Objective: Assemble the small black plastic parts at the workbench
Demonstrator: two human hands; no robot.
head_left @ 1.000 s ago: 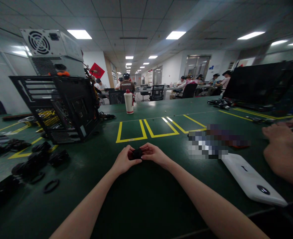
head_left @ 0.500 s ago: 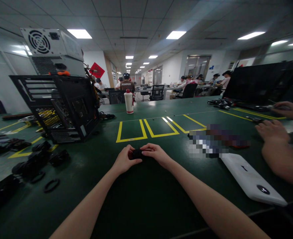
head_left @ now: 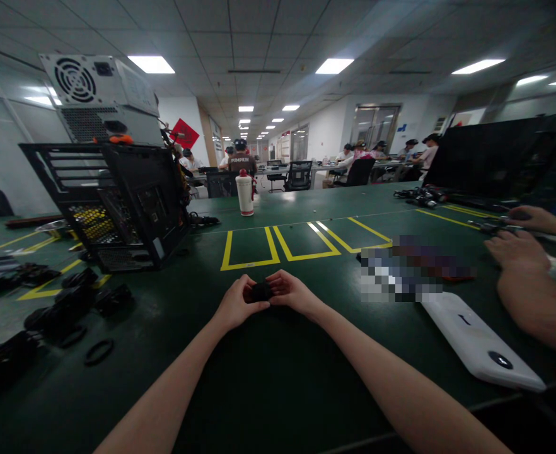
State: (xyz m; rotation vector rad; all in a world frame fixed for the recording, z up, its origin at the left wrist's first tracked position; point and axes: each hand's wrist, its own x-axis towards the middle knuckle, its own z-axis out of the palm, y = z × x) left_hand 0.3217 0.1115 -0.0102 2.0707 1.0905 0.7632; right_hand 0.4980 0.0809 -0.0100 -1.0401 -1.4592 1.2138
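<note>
Between my two hands is a small black part, partly covered by fingers and too dark for its kind to show. My left hand grips its left side, thumb along the near edge. The fingers of my right hand close on its right side. Both hands are low over the green table, near its middle. Off to the left lie a black ring and several black parts.
An open computer case with power supplies on top stands at left. A cream bottle stands behind yellow tape outlines. To the right are a white device, a co-worker's hands and a dark monitor.
My right fingers shift slightly around the black part while my left hand stays put. At right, the co-worker's hands have moved, the farther one reaching in over the table.
</note>
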